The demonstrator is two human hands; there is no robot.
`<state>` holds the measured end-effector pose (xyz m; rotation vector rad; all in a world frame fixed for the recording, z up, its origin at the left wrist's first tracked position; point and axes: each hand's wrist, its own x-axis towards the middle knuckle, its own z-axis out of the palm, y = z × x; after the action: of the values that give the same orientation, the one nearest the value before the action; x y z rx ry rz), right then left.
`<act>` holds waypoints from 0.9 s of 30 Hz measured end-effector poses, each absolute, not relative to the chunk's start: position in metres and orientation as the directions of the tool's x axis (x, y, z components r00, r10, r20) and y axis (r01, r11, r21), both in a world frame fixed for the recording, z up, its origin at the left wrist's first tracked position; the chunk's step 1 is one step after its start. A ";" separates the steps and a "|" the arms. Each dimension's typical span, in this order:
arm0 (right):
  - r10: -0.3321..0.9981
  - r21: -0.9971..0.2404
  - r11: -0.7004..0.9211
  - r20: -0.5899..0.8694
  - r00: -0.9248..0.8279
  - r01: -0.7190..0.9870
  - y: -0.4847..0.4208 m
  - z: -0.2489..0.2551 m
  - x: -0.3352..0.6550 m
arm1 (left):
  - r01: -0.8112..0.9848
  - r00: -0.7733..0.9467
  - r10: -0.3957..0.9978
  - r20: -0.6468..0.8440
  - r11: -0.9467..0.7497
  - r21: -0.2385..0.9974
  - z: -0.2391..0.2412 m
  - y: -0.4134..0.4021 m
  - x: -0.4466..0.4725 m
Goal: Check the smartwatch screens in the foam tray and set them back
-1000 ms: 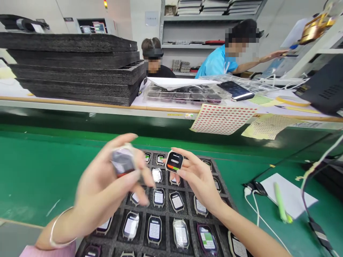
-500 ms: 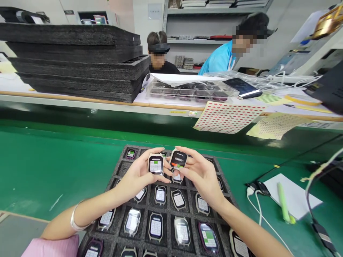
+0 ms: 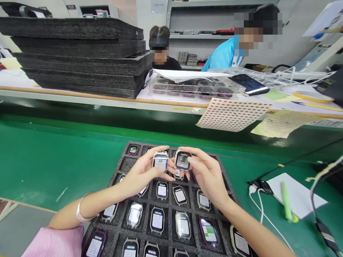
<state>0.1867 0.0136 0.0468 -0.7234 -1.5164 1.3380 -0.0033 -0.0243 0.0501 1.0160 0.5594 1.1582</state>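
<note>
While two hands (image 3: 142,170) (image 3: 209,175) hold two watches (image 3: 160,162) (image 3: 183,160), one tray (image 3: 128,165) lies beneath.

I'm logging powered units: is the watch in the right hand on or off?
On: the watch in the right hand displays pale, lit markings.

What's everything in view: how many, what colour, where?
held smartwatches: 2, pale, centre
foam tray: 1, dark grey, on the green table
other smartwatches: many, pale or purple, inside it
foam stack: 1, black, raised shelf, left
clear trays: several, transparent, raised shelf, middle
phone: 1, black, raised shelf, right
hanging sheets: 2, red-marked white and yellowish, shelf edge
paper: 1, white, table, right
pen: 1, light green, across paper
cables: several, black and white, right
people: 2, blue and black tops, behind
rear shelving: 1, grey, background
sleeve: 1, pink, lower left
bracelet: 1, silver, left wrist
left hand and right hand: 2, bare, each holding a smartwatch
</note>
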 end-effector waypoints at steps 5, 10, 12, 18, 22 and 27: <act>0.854 -0.960 0.192 0.266 -0.447 -0.205 0.012 0.050 0.190 | -0.460 0.319 0.940 0.117 0.045 0.887 0.053 -0.024 -0.003; 0.839 -0.964 0.196 0.259 -0.479 -0.178 0.008 0.055 0.187 | -0.439 0.296 0.948 0.115 0.028 0.898 0.052 -0.021 -0.006; 0.858 -0.967 0.206 0.251 -0.448 -0.148 0.007 0.056 0.186 | -0.454 0.301 0.943 0.143 0.010 0.891 0.053 -0.021 -0.007; 0.844 -0.963 0.200 0.263 -0.468 -0.180 0.008 0.053 0.188 | -0.422 0.287 0.947 0.144 -0.010 0.907 0.057 -0.025 -0.006; 0.867 -0.961 0.217 0.271 -0.417 -0.173 0.010 0.050 0.189 | -0.392 0.276 0.952 0.130 -0.012 0.920 0.057 -0.024 -0.005; 0.904 -0.967 0.243 0.256 -0.343 -0.081 0.009 0.052 0.185 | -0.365 0.265 0.955 0.132 -0.028 0.931 0.058 -0.024 -0.005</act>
<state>0.1846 0.0090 0.0523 -0.7976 -1.5465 1.2778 -0.0050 -0.0244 0.0577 1.1178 0.6932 1.2039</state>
